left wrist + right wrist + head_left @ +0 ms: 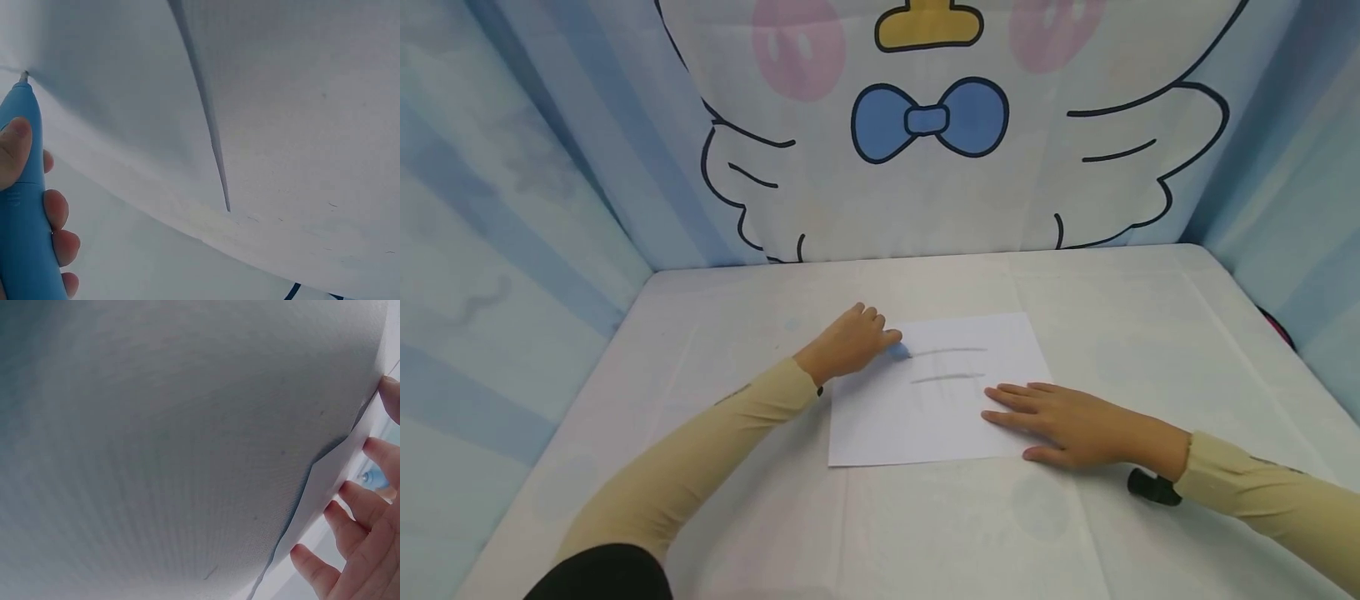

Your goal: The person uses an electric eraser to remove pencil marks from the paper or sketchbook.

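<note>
The tabletop [940, 533] extended beyond the paper [887, 429] on every side. Your left hand [850, 340] curled round the blue pen-shaped tool [25, 244], its tip at the upper line's left end; your right hand [1071, 423] lay, fingers straight and spread, across the paper's right edge.

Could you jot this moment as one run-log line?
Left grip: holds blue pen-shaped tool, tip at left end of upper gray line | Right grip: rests spread on right side of white paper
</note>
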Motion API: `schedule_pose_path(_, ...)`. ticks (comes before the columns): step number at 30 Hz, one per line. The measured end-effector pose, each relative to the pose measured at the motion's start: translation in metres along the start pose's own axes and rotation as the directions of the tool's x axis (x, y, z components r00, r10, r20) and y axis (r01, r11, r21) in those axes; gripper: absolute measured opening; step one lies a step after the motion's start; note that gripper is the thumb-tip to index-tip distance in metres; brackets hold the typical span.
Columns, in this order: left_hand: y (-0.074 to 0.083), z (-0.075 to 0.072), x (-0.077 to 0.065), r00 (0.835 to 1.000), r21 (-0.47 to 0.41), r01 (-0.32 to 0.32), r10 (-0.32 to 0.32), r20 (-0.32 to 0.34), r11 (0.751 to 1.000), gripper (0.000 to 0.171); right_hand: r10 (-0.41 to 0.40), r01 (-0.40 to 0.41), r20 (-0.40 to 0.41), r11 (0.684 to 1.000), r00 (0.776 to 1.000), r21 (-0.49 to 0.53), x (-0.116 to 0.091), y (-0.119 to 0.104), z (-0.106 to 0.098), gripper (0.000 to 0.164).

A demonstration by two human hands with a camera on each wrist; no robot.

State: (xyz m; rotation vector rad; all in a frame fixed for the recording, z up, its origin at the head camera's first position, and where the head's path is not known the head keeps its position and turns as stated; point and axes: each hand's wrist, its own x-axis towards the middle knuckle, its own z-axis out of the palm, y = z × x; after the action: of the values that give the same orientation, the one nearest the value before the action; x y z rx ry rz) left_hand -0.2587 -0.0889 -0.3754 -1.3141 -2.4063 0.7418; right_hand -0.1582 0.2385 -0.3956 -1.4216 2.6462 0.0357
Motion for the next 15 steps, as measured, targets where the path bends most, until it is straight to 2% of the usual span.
schedule_pose_path(9,0.0009,-0.0016,0.0020,1.000,0.004,-0.002,0.002,0.010,1.000,0.017,0.016,-0.017,0.023,1.000,1.000,0.013,-0.0006,-0.0003,-0.0007,0.058)
schedule_pose_path(15,0.0013,-0.0027,0.0020,1.000,-0.009,0.001,-0.001,0.005,1.000,0.017,0.007,-0.007,0.007,1.000,1.000,0.014,-0.0010,0.0011,0.0013,0.057)
